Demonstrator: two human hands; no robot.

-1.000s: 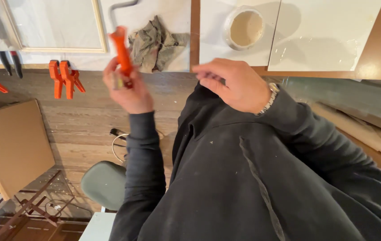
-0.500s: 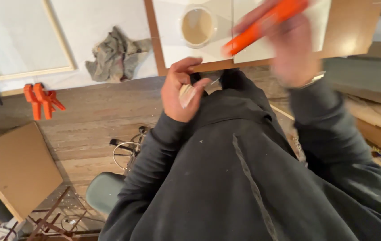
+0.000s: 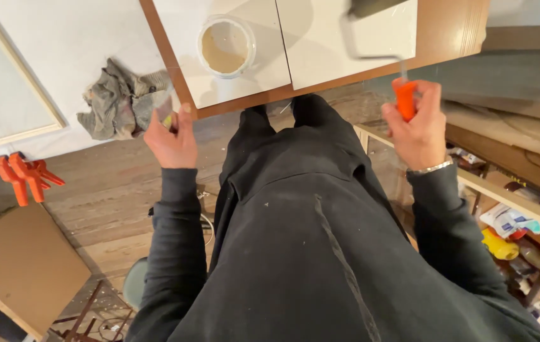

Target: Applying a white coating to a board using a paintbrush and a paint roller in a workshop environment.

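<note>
Up at the upper right of the frame, the right hand [image 3: 420,126] is closed around the orange handle of a paint roller [image 3: 404,98]. It looks light, with a stiff wire frame, best held by that handle. The left hand [image 3: 172,136] pinches something small and blurred.

Paint roller [image 3: 381,38]: orange handle, bent wire frame, dark sleeve at top edge; held upright over white panels. Left-hand item: small, blurred, unidentifiable.
</note>
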